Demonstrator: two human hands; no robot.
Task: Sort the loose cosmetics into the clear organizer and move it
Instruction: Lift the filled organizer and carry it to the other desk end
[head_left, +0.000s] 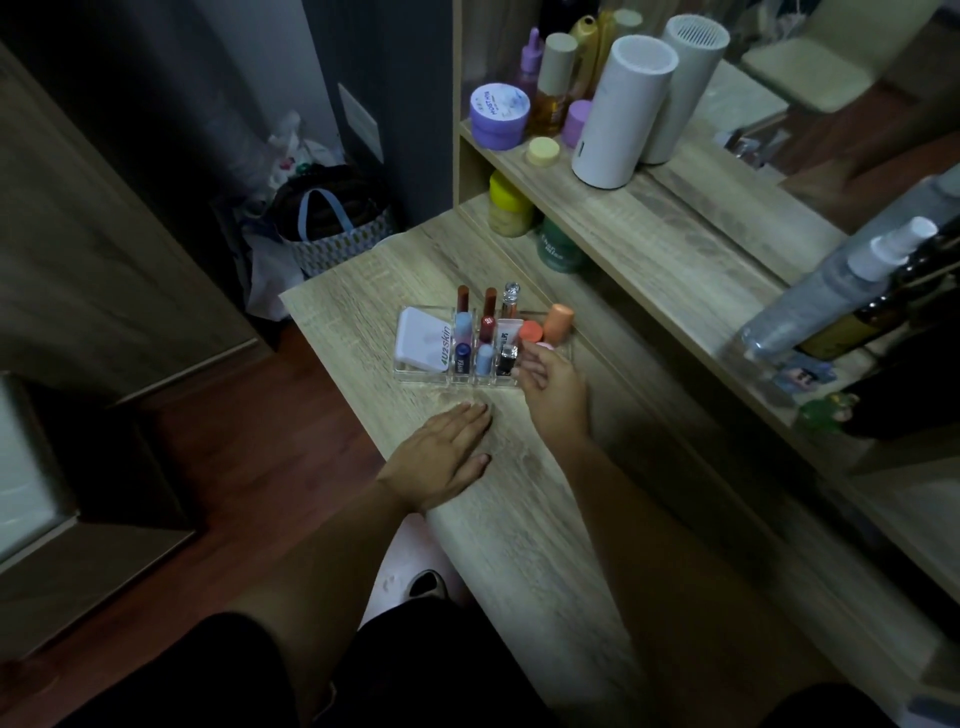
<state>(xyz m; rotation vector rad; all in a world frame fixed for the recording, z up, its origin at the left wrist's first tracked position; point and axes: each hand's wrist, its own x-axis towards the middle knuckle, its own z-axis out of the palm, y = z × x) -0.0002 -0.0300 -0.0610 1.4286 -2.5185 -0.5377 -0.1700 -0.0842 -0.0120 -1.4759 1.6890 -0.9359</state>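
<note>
The clear organizer (415, 375) is sitting at the centre of the frame on the wooden tabletop (519, 519), its compartments holding a white compact (423, 338), lip balm sticks (467, 345) and an orange-capped tube (557, 323) (labels mostly too small to read). The right hand (553, 387) is reaching over the organizer's lower right corner, fingers loosely spread and gripping nothing, fingertips just beside a black lipstick (506, 360). The left hand (441, 457) is lying flat and open on the tabletop, below the organizer and apart from it
</note>
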